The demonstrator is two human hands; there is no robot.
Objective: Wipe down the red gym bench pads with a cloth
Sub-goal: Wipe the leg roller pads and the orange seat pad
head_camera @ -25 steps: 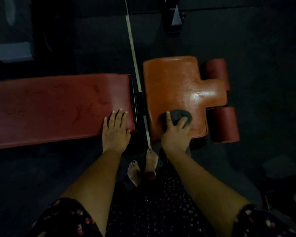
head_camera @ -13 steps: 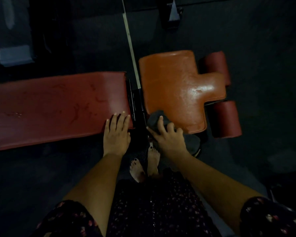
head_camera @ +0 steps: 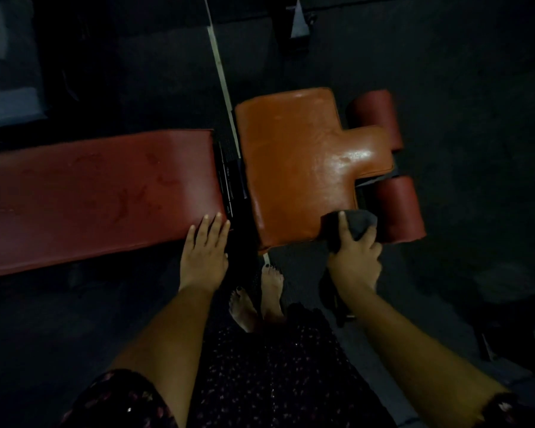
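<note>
Gripping the dark cloth point(head_camera: 357, 223) at the seat pad point(head_camera: 294, 168) corner, right hand point(head_camera: 354, 261) curls; left hand point(head_camera: 204, 254) lies flat on the long pad point(head_camera: 90, 196).

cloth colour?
Dark grey cloth, gripped by the right hand; head view.

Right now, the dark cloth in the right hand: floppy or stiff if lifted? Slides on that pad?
Likely floppy: the cloth bunches in folds under the right hand. Probably light, one hand wads it. Should slide easily; the seat pad looks glossy.
</note>
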